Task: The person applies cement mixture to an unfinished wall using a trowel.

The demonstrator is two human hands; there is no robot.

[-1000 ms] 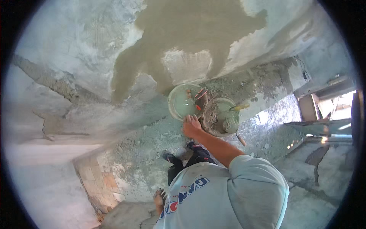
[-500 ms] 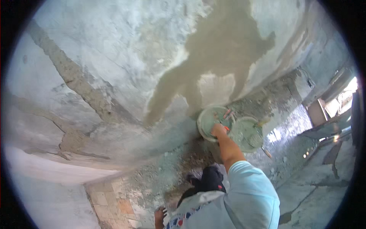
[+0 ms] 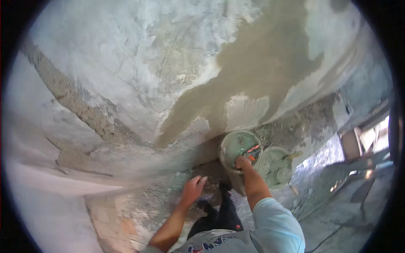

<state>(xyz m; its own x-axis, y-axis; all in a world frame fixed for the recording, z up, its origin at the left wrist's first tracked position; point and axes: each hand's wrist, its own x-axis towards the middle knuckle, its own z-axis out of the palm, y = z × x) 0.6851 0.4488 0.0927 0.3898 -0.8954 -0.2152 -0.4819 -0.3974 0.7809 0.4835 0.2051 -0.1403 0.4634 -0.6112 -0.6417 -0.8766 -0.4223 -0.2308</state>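
Note:
My right hand (image 3: 242, 162) reaches down inside the rim of a round pale bucket (image 3: 226, 170) of greenish, watery liquid. Its fingers are closed around an orange-handled tool (image 3: 252, 158), whose working end I cannot make out. Beside that hand, another tool with a red-orange handle (image 3: 253, 149) leans within the bucket. My left hand (image 3: 195, 187) hangs to the left of the bucket, with fingers partly stretched out and nothing visible in them.
Against the first bucket, on its right, stands a second one (image 3: 275, 168) with grey-green wet mix and a tool at its rim. Ahead rises a rough wall (image 3: 190, 50) with a dark damp plaster patch (image 3: 261, 63). Rubble-strewn floor (image 3: 156, 202) lies around my feet.
My left hand has come up and forward from beside my body toward the bucket. The right hand stays at the bucket. The view has shifted, so the buckets sit lower in it.

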